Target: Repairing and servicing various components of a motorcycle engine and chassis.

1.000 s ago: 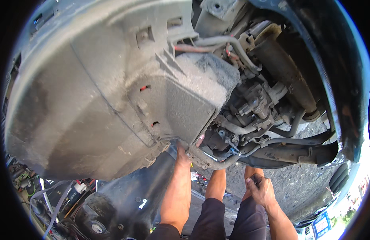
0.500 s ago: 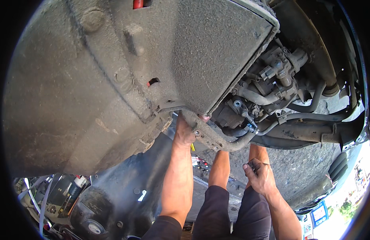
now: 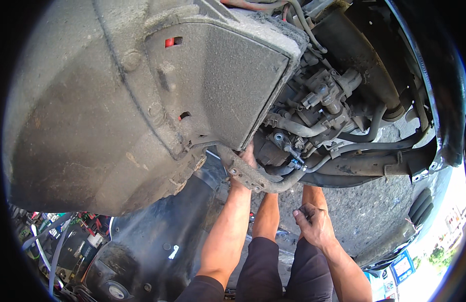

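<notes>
My left hand (image 3: 248, 157) reaches up behind a dirty, drilled metal bar (image 3: 246, 176) under a vehicle. Part of it shows between the bar and the lower corner of a dusty panel (image 3: 228, 85); its fingers are hidden up there. Lower and to the right, my right hand (image 3: 316, 227) is raised in front of my leg with dark, stained fingers curled in and the thumb up against them. Whatever it may hold is hidden. Nearest above it runs a bent pipe (image 3: 293, 180), apart from the hand.
Hoses and a grimy mechanical assembly (image 3: 328, 98) hang at the upper right, beside a large dark cylinder (image 3: 366, 60). A big dirty liner (image 3: 77, 126) fills the left. Below it lies a black plastic cover (image 3: 157, 236), with cluttered tools and parts (image 3: 87, 241) at the lower left.
My left hand has shifted rightward behind the bar and now shows between bar and panel. My right hand keeps its curled pose. The view has moved, showing more of the upper hoses.
</notes>
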The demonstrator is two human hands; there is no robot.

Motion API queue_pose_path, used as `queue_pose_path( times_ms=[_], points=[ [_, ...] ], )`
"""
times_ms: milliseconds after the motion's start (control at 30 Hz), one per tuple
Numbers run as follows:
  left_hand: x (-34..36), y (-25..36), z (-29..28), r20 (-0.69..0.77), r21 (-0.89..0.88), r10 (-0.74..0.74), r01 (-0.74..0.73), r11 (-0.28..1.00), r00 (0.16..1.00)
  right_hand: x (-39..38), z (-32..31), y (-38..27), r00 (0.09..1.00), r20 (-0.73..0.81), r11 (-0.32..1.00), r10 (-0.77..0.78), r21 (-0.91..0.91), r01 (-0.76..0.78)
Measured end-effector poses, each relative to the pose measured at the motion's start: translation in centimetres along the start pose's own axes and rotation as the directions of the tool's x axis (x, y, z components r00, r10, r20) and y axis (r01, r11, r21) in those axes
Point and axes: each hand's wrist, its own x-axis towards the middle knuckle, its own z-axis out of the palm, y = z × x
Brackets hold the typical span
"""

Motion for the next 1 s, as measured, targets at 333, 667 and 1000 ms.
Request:
queue_pose_path(
  times_ms=[333, 667, 1000],
  points=[
    [-3.5, 1.6, -6.1, -0.143, 0.225, 0.101, -0.067, 0.972, 0.985, 1.6, -1.3, -8.0, 0.845, -0.481, 0.907, -0.235, 0.205, 0.369],
    [-4.2, 14.4, 1.2, 0.546, 0.59, 0.103, -0.468, 0.658, 0.832, 3.5, -3.2, -7.4, 0.853, -0.429, 0.955, -0.297, -0.106, 0.279],
    [-2.8, 14.5, 3.6, 0.507, 0.736, -0.015, -0.423, 0.528, 0.862, 3.2, -1.9, -5.3, 0.824, -0.524, 0.949, -0.216, 0.085, 0.303]
  ],
)
